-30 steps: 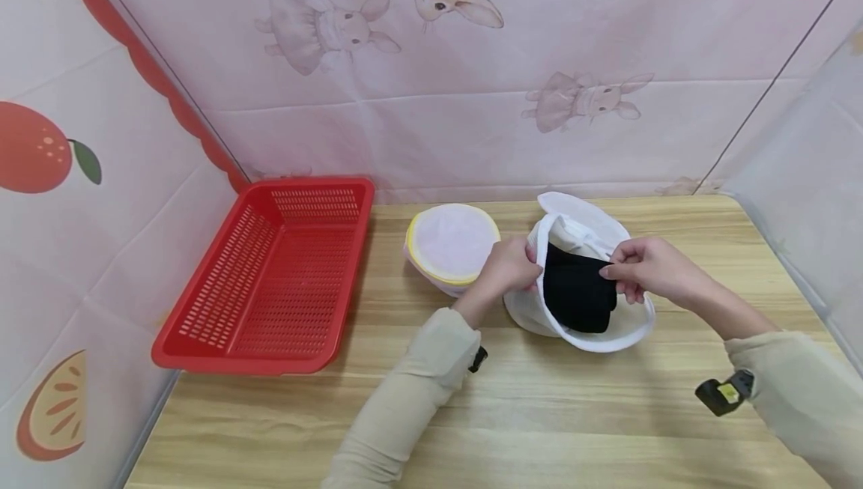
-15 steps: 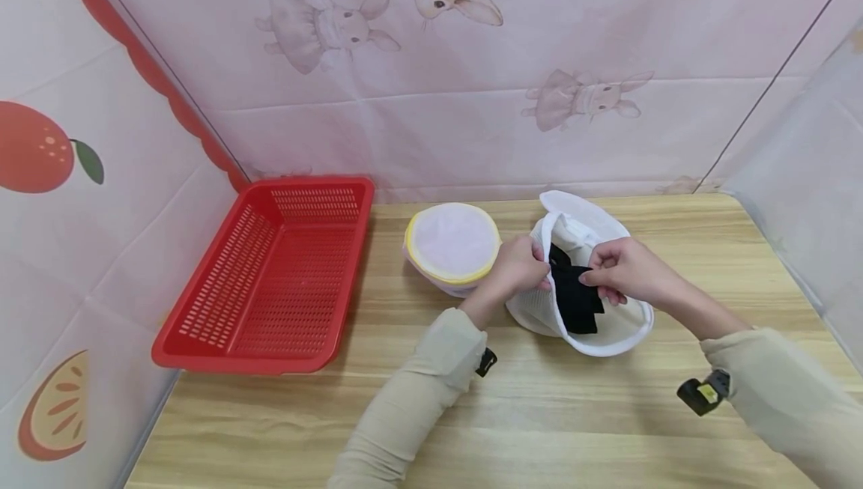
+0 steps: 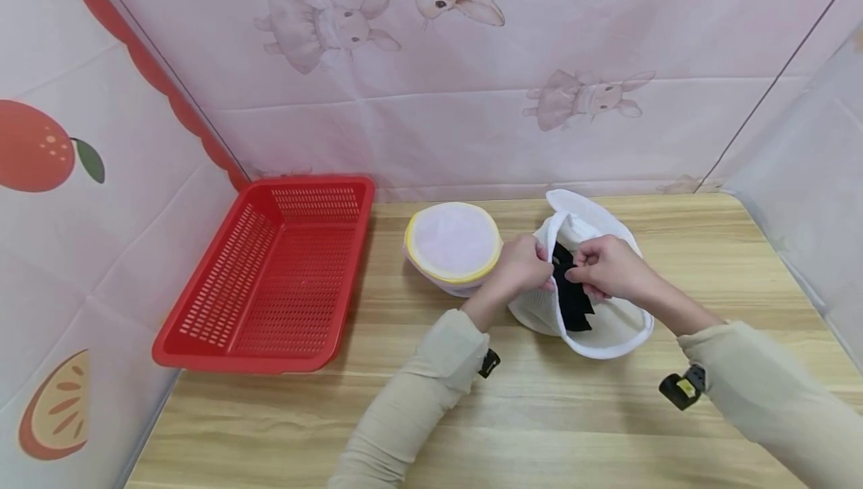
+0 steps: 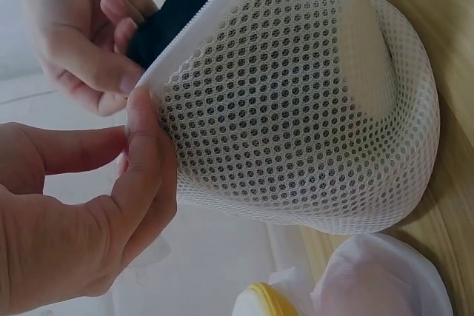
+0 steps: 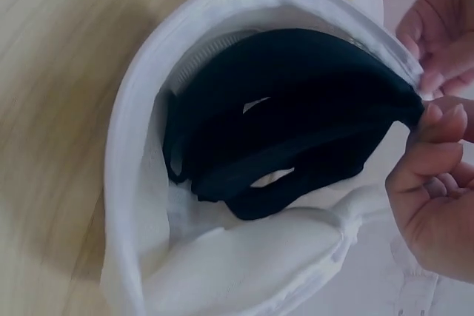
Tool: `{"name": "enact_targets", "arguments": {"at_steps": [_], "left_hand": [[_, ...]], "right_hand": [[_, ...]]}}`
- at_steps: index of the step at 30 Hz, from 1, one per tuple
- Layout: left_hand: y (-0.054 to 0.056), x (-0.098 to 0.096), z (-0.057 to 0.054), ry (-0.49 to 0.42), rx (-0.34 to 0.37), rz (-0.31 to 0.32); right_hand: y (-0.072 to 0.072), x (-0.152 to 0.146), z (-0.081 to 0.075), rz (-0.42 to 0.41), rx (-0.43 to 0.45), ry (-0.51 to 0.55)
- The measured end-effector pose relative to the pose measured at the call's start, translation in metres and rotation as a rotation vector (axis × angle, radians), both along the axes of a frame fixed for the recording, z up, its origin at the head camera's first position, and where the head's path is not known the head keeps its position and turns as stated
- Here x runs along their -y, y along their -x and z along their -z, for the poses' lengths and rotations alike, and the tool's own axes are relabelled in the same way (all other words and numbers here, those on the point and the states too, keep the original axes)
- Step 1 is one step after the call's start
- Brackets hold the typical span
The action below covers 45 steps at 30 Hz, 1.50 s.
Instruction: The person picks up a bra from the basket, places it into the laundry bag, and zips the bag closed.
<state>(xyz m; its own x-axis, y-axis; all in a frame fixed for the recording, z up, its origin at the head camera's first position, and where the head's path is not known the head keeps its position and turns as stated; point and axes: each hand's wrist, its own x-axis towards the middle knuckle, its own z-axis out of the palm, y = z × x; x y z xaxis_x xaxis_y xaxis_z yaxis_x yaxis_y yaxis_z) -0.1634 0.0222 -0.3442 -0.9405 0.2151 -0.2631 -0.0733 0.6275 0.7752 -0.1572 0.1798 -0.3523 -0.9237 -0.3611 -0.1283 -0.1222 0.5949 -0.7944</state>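
Observation:
A white mesh laundry bag [image 3: 623, 324] with a zippered rim stands unzipped on the table, its flap folded back. My left hand [image 3: 522, 264] pinches the left side of the rim between thumb and fingers; the honeycomb mesh [image 4: 259, 101] fills most of the left wrist view. Inside lies a folded black cloth garment [image 5: 296, 72], its exact kind unclear, with small gaps between its layers. My right hand [image 3: 610, 268] reaches over the opening and pinches the garment's upper edge, close to the left fingertips. From the head, that hand hides part of the garment.
Left of the mesh bag sits a smaller pale pink bag [image 3: 455, 242] with a yellow rim. Farther left is a red plastic basket [image 3: 270, 363] with slotted walls. Printed cloth walls [image 3: 458, 137] border the wooden table [image 3: 539, 429] at the back and sides.
My right hand has moved left with the black garment's edge, bringing it against the bag's left wall. The left hand has shifted slightly right, still pinching the rim.

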Motion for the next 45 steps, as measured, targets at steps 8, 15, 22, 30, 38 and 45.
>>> {"name": "enact_targets", "arguments": {"at_steps": [8,15,22,30,38,45], "left_hand": [[-0.002,-0.005,-0.003,0.027,-0.001,0.031],[-0.002,-0.007,-0.003,0.072,-0.027,0.035],[-0.001,-0.010,-0.004,0.058,-0.029,0.032],[0.001,-0.003,-0.002,-0.031,-0.005,-0.001],[0.004,0.002,0.001,-0.151,0.055,-0.037],[0.005,0.003,0.000,-0.173,0.067,-0.061]], "right_hand": [[0.004,0.009,0.005,0.035,-0.050,-0.051],[0.007,0.011,0.010,0.028,-0.057,-0.038],[0.009,0.012,0.012,0.040,-0.080,-0.038],[0.011,0.004,0.001,-0.060,0.040,0.061],[0.012,-0.011,-0.009,-0.103,0.132,0.097],[0.014,-0.033,-0.012,-0.068,0.149,0.147]]}}
